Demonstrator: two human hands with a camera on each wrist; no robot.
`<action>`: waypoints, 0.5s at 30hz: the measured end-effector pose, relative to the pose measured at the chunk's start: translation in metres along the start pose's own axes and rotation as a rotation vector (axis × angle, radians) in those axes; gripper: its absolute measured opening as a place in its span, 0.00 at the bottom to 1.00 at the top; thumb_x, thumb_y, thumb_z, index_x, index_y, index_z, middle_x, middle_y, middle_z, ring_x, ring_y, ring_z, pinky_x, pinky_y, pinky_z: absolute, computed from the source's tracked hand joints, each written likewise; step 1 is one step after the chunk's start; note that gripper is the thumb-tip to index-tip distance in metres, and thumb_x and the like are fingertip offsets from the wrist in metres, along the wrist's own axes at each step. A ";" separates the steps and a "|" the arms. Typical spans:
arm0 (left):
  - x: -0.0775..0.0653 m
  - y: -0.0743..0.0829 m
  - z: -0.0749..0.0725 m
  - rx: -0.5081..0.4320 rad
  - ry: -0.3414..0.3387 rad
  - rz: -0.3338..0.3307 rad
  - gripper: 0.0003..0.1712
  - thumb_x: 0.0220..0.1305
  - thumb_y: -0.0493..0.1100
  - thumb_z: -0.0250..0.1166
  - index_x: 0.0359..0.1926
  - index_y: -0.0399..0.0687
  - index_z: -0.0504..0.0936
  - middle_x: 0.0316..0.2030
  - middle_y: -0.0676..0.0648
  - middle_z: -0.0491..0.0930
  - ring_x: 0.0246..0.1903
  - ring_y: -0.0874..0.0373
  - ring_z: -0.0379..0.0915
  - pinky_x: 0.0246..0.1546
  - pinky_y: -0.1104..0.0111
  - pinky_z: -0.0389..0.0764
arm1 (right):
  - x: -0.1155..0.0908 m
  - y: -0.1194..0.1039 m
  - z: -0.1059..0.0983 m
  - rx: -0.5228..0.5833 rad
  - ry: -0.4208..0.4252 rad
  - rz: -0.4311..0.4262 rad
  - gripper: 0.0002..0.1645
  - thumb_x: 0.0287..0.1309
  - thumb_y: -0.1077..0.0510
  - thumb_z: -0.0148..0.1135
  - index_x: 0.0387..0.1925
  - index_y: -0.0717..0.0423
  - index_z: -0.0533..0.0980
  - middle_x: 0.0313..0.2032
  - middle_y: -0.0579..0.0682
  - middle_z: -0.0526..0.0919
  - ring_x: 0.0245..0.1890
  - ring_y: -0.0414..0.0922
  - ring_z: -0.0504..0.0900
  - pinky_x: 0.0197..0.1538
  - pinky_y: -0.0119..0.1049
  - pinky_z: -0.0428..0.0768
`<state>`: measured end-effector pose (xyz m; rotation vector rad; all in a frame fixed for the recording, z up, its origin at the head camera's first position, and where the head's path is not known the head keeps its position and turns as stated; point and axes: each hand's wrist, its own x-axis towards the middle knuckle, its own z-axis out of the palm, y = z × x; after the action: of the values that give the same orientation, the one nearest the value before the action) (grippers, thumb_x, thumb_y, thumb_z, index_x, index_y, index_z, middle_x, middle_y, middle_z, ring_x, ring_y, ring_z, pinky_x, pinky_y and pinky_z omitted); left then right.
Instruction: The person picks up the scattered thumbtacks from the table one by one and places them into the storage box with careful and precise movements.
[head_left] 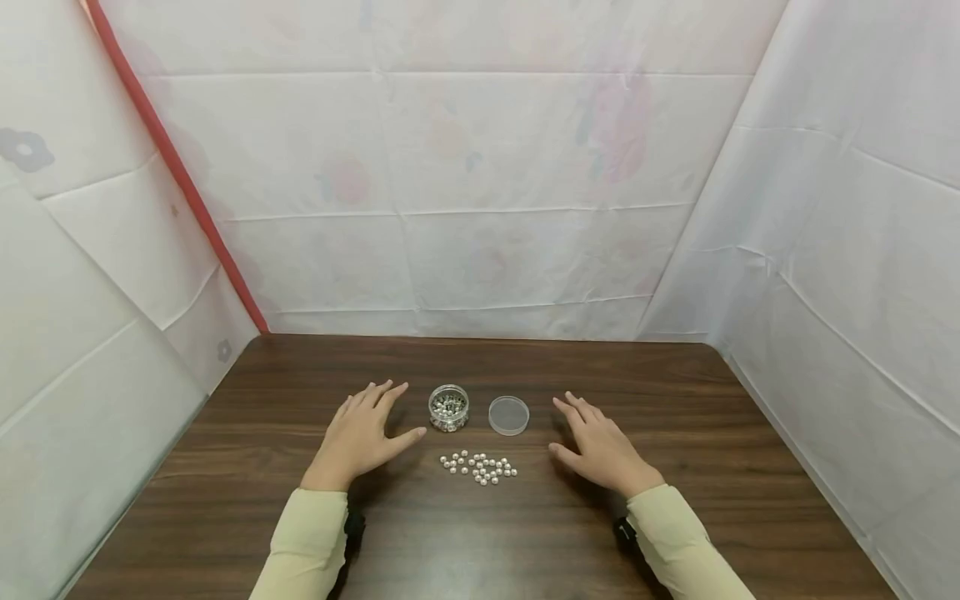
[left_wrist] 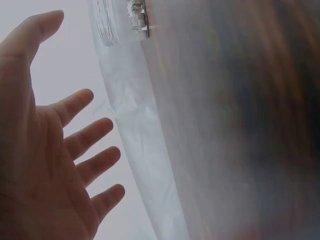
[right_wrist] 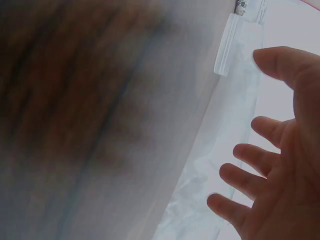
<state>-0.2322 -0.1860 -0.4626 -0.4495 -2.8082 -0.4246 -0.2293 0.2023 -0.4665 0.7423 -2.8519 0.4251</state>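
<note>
In the head view a round clear jar (head_left: 448, 408) stands on the table, partly filled with small silvery beads. Just right of it lies a clear round lid (head_left: 508, 416). Several pearly white beads (head_left: 480, 468) are scattered on the wood in front of both. My left hand (head_left: 362, 439) is left of the jar, fingers spread and thumb pointing toward it, holding nothing. To the right of the lid my right hand (head_left: 600, 448) has its fingers extended, also with nothing in it. Both wrist views show the palms bare, with the jar (left_wrist: 137, 17) and the lid (right_wrist: 227, 45) beyond the thumbs.
The dark wood-grain table (head_left: 480, 542) reaches back to a white patterned cloth (head_left: 480, 167) hung behind it. More cloth hangs along the left and right sides. A red strip (head_left: 176, 162) runs down the back left corner.
</note>
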 end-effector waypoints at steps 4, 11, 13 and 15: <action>0.004 0.002 0.001 -0.044 -0.001 0.024 0.46 0.53 0.75 0.55 0.67 0.56 0.64 0.61 0.43 0.68 0.60 0.43 0.59 0.59 0.40 0.63 | -0.001 -0.004 -0.001 0.018 -0.013 -0.014 0.41 0.59 0.44 0.59 0.68 0.54 0.58 0.66 0.61 0.62 0.62 0.59 0.62 0.59 0.59 0.69; 0.011 0.005 0.002 -0.059 -0.003 0.033 0.45 0.53 0.73 0.56 0.65 0.54 0.66 0.58 0.46 0.72 0.56 0.47 0.65 0.54 0.46 0.72 | -0.003 -0.008 0.001 0.034 -0.042 -0.020 0.38 0.60 0.45 0.58 0.68 0.52 0.59 0.65 0.60 0.64 0.62 0.56 0.63 0.59 0.60 0.69; 0.013 0.006 0.002 -0.067 -0.009 0.033 0.44 0.53 0.73 0.57 0.65 0.55 0.66 0.57 0.46 0.73 0.56 0.47 0.65 0.53 0.46 0.72 | -0.003 -0.010 0.001 0.044 -0.046 -0.030 0.38 0.60 0.45 0.58 0.68 0.53 0.59 0.64 0.60 0.65 0.61 0.56 0.63 0.58 0.60 0.70; 0.015 0.007 0.004 -0.082 -0.012 0.034 0.43 0.53 0.71 0.58 0.65 0.54 0.67 0.57 0.45 0.73 0.55 0.47 0.65 0.52 0.45 0.72 | -0.003 -0.011 0.001 0.053 -0.054 -0.040 0.37 0.60 0.46 0.58 0.68 0.53 0.59 0.64 0.60 0.66 0.61 0.55 0.64 0.58 0.59 0.70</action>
<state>-0.2446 -0.1745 -0.4601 -0.5176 -2.7980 -0.5329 -0.2213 0.1940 -0.4658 0.8313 -2.8798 0.4835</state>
